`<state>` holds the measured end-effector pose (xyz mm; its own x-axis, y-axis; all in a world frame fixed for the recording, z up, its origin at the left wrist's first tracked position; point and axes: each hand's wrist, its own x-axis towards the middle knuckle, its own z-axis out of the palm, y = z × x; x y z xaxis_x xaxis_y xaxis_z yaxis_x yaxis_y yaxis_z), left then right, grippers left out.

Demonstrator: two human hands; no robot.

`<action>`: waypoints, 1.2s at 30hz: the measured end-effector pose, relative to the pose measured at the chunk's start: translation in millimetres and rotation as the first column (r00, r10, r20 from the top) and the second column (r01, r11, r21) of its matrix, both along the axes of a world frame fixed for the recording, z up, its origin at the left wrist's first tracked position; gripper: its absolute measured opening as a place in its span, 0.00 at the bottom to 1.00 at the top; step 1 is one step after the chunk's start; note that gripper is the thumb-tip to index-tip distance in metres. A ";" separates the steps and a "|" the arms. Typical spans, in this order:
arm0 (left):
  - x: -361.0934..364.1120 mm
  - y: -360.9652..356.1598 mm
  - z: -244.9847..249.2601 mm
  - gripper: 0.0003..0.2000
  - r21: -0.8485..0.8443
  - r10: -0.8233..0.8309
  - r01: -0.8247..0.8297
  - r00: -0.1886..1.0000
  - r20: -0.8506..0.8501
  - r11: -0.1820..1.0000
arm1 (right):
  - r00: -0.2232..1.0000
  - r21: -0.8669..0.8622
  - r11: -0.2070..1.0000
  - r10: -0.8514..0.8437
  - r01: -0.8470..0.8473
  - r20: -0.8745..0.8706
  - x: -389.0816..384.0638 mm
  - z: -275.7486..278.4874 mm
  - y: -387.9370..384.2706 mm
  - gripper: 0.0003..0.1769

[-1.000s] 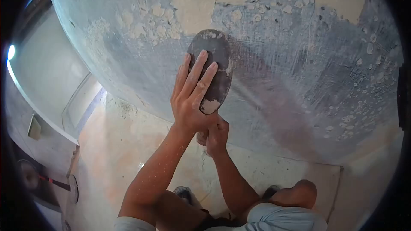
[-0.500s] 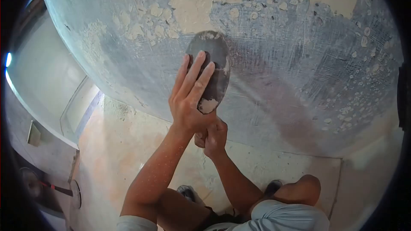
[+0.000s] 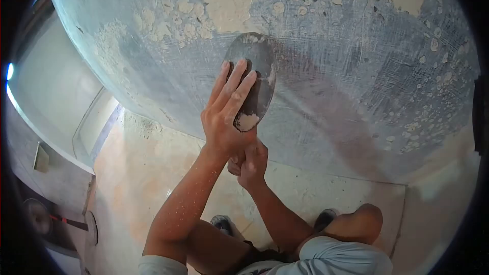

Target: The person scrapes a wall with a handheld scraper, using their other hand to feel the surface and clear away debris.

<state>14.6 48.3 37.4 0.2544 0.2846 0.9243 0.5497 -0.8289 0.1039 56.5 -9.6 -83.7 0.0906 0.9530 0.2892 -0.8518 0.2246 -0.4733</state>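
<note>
A dark oval pad with pale worn patches at both ends lies against the curved-looking grey wall. My left hand rests flat over its lower left part, three fingers stretched out and slightly apart; the thumb is hidden. Just below, my right hand is closed in a fist close under the left palm. Whatever it grips is covered by the left hand. Pale specks of dust dot my left forearm.
Cream-coloured filler covers part of the upper wall, with scattered pale spots to the right. Below is a pale, stained floor. At lower left stands a dark round object with a red-marked bar. My shoes and bent knee are close to the wall.
The wall sits slightly higher in view. The pad and both hands have shifted only a little, and the pad stays on nearly the same part of the wall.
</note>
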 end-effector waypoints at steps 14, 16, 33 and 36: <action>-11.3 1.1 -5.9 0.38 -0.030 -0.015 0.013 0.998 -0.057 0.999 | 0.997 0.004 0.999 0.047 -0.047 -0.059 -12.2 -2.7 -7.2 0.20; -17.4 -3.6 -4.5 0.39 -0.049 0.001 -0.005 0.997 -0.071 0.999 | 0.996 -0.003 0.997 0.071 -0.071 -0.059 -11.0 5.0 -9.8 0.19; 0.3 1.3 -11.1 0.35 -0.033 -0.081 0.081 0.997 0.002 0.996 | 1.000 -0.092 0.996 -0.002 -0.001 -0.030 7.2 1.8 -8.6 0.20; 6.6 4.9 5.2 0.34 -0.005 -0.122 0.123 0.992 0.035 0.992 | 0.995 0.024 0.999 -0.033 0.031 0.099 16.4 21.8 -6.3 0.19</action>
<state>21.1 53.2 42.6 0.2552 0.2602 0.9312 0.4401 -0.8888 0.1278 72.9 -15.9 -61.9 0.0906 0.9433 0.3194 -0.7928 0.2625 -0.5501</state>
